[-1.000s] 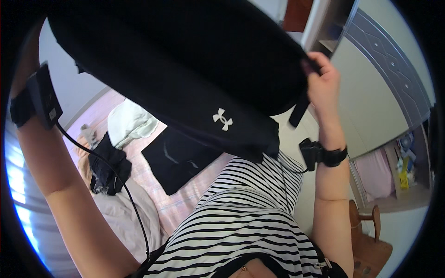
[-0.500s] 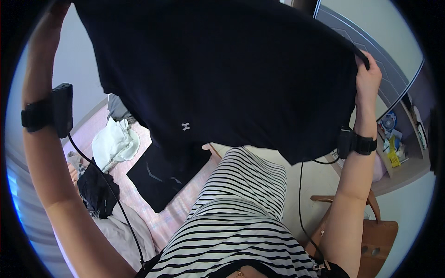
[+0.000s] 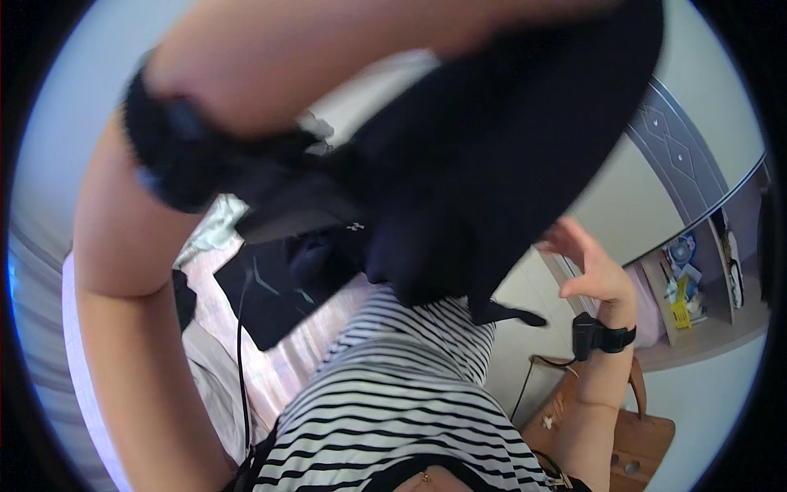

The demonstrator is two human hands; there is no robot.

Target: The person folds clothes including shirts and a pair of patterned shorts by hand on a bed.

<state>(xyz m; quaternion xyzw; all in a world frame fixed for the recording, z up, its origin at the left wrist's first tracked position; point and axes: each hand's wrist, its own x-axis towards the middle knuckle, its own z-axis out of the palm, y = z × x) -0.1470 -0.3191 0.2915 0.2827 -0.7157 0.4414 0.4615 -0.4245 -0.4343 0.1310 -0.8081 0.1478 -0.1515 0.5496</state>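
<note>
A black garment [image 3: 525,139] with a small pale logo hangs bunched and blurred in front of me, its exact kind unclear. My left arm bends across the top of the view. My left hand [image 3: 566,6] is at the upper edge, closed on the garment's top; its fingers are mostly cut off and smeared. At the garment's right edge, my right hand [image 3: 602,275] has its thumb apart and fingers loosely curved, open and gripping nothing. Below hangs a thin dark strip of the cloth. Another black garment [image 3: 266,299] with grey lines lies on the bed, partly covered.
A pink patterned bed sheet [image 3: 238,369] lies at the left, with a whitish cloth [image 3: 217,225] and a beige cloth [image 3: 217,394]. On the right are a brown wooden chair [image 3: 648,435] and shelves with a yellow basket [image 3: 682,303]. Cables run from both wrist straps.
My left hand has swung across to the right, carrying the garment, which has folded from a spread sheet into a bunch. My right hand has let go of its edge and dropped lower.
</note>
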